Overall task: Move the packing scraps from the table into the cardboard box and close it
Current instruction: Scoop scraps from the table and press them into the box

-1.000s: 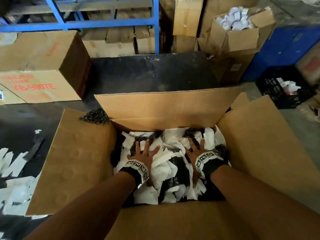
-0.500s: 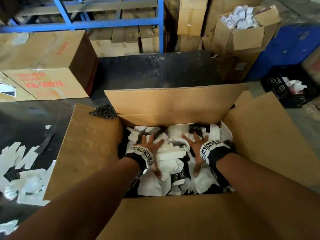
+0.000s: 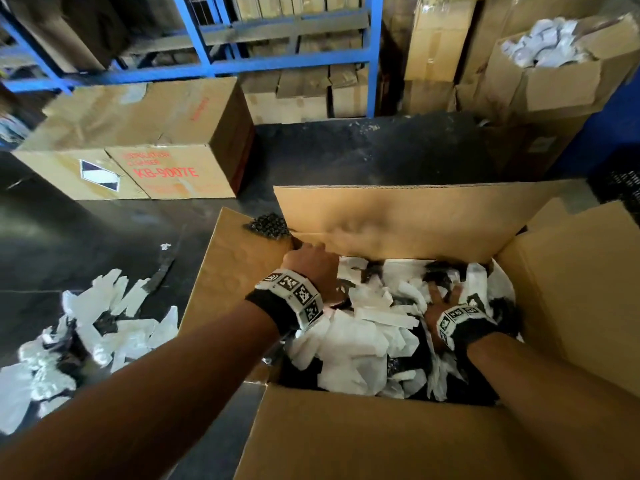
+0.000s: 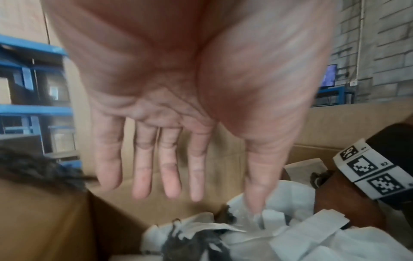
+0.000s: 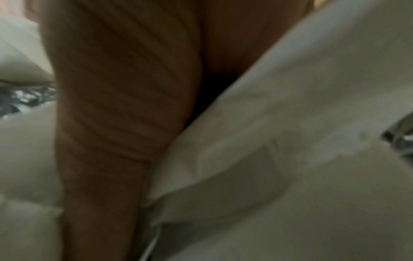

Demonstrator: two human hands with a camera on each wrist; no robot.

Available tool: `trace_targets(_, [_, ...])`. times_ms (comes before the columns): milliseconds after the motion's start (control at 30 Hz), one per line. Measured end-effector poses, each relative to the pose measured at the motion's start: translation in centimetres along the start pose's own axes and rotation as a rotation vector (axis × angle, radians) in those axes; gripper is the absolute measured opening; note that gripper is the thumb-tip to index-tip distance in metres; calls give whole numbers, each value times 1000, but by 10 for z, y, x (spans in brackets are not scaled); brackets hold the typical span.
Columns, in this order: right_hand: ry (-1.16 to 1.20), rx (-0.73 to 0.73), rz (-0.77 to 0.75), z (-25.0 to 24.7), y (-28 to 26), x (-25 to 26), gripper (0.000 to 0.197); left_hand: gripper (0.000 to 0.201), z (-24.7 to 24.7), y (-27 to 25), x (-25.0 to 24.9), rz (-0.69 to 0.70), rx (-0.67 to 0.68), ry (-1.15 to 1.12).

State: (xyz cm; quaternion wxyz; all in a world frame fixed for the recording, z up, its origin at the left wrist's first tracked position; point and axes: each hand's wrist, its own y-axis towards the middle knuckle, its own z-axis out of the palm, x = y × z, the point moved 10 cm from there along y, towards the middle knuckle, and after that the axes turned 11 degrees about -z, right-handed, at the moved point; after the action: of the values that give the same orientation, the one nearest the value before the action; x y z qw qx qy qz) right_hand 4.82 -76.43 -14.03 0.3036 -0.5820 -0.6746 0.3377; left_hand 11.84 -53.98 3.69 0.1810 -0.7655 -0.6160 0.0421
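Note:
The open cardboard box [image 3: 346, 438] stands in front of me, filled with white and black packing scraps [image 3: 363, 334]. My right hand [image 3: 441, 297] lies flat with spread fingers on the scraps at the box's right side; in the right wrist view its palm [image 5: 116, 106] presses against white paper [image 5: 290, 141]. My left hand [image 3: 310, 263] is lifted at the far left inner corner of the box, its fingers [image 4: 170, 176] straight and holding nothing above the scraps [image 4: 268, 238]. More scraps [image 3: 86, 327] lie on the dark table to the left of the box.
All the box flaps stand open, the far flap [image 3: 398, 216] upright. A black mesh clump [image 3: 268, 225] sits at the left flap's far corner. A closed printed carton [image 3: 138, 150] lies at the far left. Blue shelving [image 3: 277, 60] and stacked boxes [image 3: 554, 71] stand behind.
My left hand has lifted off the scraps and moved up to the far left corner of the box. The right hand stays pressed on the scraps.

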Motion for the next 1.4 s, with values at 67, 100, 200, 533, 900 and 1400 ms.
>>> trace_targets(67, [5, 9, 10, 1, 1, -1, 124, 57, -17, -2, 29, -102, -126, 40])
trace_targets(100, [9, 10, 14, 0, 1, 0, 125, 56, -22, 0, 45, -155, -182, 45])
trace_targets(200, [25, 15, 22, 0, 0, 1, 123, 62, -21, 14, 86, -283, -275, 69])
trace_targets(533, [-5, -15, 33, 7, 15, -7, 128, 56, 47, 48, 121, -233, -22, 0])
trace_targets(900, [72, -122, -5, 8, 18, -10, 142, 32, 13, 13, 124, -184, -269, -313])
trace_targets(1400, [87, -94, -124, -27, -23, -12, 154, 147, 100, -3, -54, 154, 334, -124])
